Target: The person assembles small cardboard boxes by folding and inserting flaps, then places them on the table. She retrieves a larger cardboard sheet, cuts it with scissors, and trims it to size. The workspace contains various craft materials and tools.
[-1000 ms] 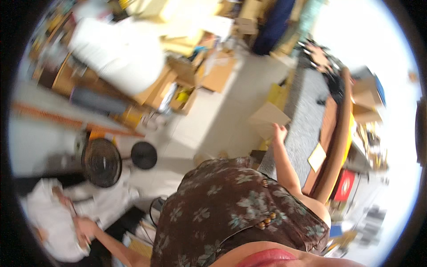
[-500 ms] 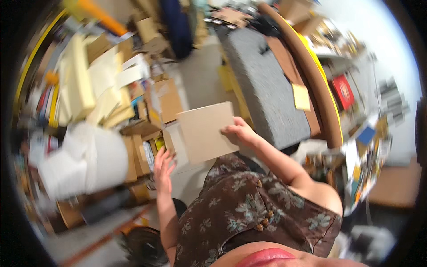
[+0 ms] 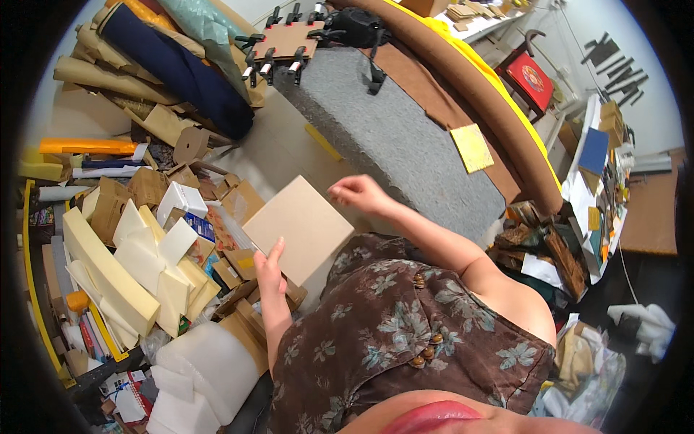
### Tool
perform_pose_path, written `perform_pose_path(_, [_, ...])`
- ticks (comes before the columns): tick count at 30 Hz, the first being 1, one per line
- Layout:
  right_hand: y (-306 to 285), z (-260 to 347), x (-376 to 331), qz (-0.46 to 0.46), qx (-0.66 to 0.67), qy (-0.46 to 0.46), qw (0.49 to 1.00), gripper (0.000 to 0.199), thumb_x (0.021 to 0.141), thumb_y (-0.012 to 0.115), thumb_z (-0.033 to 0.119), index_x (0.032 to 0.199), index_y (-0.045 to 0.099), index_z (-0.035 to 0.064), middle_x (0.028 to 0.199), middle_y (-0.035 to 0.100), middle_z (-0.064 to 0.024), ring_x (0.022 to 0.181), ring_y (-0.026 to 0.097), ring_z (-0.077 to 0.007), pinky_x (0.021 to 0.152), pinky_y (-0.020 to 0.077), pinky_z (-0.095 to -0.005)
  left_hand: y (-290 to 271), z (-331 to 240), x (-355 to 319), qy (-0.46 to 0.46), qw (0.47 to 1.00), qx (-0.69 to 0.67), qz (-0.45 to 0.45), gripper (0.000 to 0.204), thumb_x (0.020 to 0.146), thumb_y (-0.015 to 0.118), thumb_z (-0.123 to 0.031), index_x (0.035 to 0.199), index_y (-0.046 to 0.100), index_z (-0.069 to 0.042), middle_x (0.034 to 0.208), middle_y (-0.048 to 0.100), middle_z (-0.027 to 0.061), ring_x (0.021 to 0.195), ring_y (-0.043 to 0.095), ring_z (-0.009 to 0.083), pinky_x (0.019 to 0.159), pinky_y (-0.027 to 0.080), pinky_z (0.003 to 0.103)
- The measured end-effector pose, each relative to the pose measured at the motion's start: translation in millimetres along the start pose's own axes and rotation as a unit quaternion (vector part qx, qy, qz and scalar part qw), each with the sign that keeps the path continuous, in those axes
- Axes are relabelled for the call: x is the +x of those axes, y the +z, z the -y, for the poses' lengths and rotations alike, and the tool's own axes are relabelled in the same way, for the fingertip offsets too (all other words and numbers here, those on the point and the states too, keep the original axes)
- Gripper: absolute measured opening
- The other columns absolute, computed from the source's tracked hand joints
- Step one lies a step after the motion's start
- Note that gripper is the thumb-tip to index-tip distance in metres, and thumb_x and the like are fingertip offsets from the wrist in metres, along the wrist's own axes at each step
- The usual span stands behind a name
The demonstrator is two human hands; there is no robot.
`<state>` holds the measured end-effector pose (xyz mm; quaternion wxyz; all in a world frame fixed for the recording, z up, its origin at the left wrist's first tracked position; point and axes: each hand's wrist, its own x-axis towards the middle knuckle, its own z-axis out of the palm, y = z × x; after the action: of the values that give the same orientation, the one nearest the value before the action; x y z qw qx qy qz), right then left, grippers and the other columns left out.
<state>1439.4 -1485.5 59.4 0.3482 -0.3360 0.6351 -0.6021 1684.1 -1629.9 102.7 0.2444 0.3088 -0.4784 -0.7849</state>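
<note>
A flat, square beige board (image 3: 298, 228) is held tilted in front of my body. My left hand (image 3: 270, 270) grips its lower left edge, thumb lying over the upper face and the other fingers mostly hidden beneath. Just off the board's right corner, my right hand (image 3: 359, 194) hovers with its fingers curled in and nothing visible in them. To the right lies a long table covered in grey felt-like material (image 3: 405, 145). On its far end, several black clamps surround a brown board (image 3: 288, 41).
Foam slabs (image 3: 112, 271) and cardboard boxes (image 3: 148, 188) crowd the left. Fabric rolls (image 3: 177, 69) lean at the far left. Rolled white foam sheet (image 3: 206, 369) is near left. A yellow square (image 3: 472, 149) and a brown roll (image 3: 470, 79) lie along the table.
The board has turned, and my right hand has let go of its right edge. My left hand, which was apart and spread, now grips the board. The view has shifted, showing more of the far end.
</note>
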Motion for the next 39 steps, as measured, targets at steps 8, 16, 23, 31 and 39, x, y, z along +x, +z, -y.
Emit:
perform_pose_path(8, [-40.4, 26.0, 22.3, -0.199, -0.118, 0.007, 0.973, 0.025, 0.092, 0.061, 0.021, 0.078, 0.057, 0.0010, 0.063, 0.056, -0.0006, 0.059, 0.048, -0.0085, 0.055, 0.0409, -0.0286, -36.6, -37.0, 40.9, 0.009, 0.997, 0.008, -0.083, 0.045, 0.086, 0.064, -0.009, 0.127, 0.049, 0.002, 0.119, 0.059, 0.0121, 0.104, 0.061, 0.0236, 0.088, 0.050, 0.036])
perform_pose_path(16, [-11.2, -12.6, 144.7, -0.269, 0.036, 0.119, 0.955, 0.040, 0.097, 0.053, 0.032, 0.068, 0.055, 0.0043, 0.062, 0.055, 0.0017, 0.054, 0.045, -0.0061, 0.049, 0.0367, -0.0260, -92.5, -126.3, 212.1, -0.023, 0.994, 0.022, -0.100, 0.041, 0.085, 0.066, -0.010, 0.121, 0.052, 0.004, 0.115, 0.061, 0.0120, 0.103, 0.060, 0.0224, 0.087, 0.049, 0.035])
perform_pose_path(23, [30.3, 23.6, 197.6, -0.319, 0.000, 0.101, 0.942, 0.023, 0.088, 0.068, 0.018, 0.076, 0.058, 0.0013, 0.059, 0.060, -0.0028, 0.052, 0.055, -0.0081, 0.050, 0.0449, -0.0258, -101.8, -181.9, 325.4, -0.056, 0.993, 0.106, -0.015, 0.046, 0.087, 0.062, -0.006, 0.130, 0.047, 0.006, 0.124, 0.058, 0.0147, 0.109, 0.058, 0.0244, 0.092, 0.048, 0.036])
perform_pose_path(31, [26.8, -19.5, 89.0, -0.505, -0.011, 0.130, 0.853, 0.029, 0.097, 0.053, 0.026, 0.078, 0.054, 0.0043, 0.055, 0.053, -0.0013, 0.050, 0.050, -0.0087, 0.049, 0.0405, -0.0274, 7.1, -130.2, 395.7, -0.074, 0.967, 0.163, 0.179, 0.045, 0.087, 0.062, -0.008, 0.127, 0.049, 0.006, 0.121, 0.059, 0.0142, 0.107, 0.059, 0.0261, 0.091, 0.048, 0.036])
perform_pose_path(39, [-17.2, -73.5, -67.6, -0.587, 0.087, 0.155, 0.790, 0.029, 0.095, 0.057, 0.028, 0.077, 0.058, 0.0044, 0.059, 0.056, -0.0011, 0.050, 0.053, -0.0077, 0.047, 0.0421, -0.0257, 132.7, -26.8, 289.0, -0.132, 0.923, 0.169, 0.318, 0.036, 0.087, 0.061, -0.006, 0.119, 0.054, 0.007, 0.115, 0.062, 0.0129, 0.101, 0.061, 0.0218, 0.086, 0.049, 0.033])
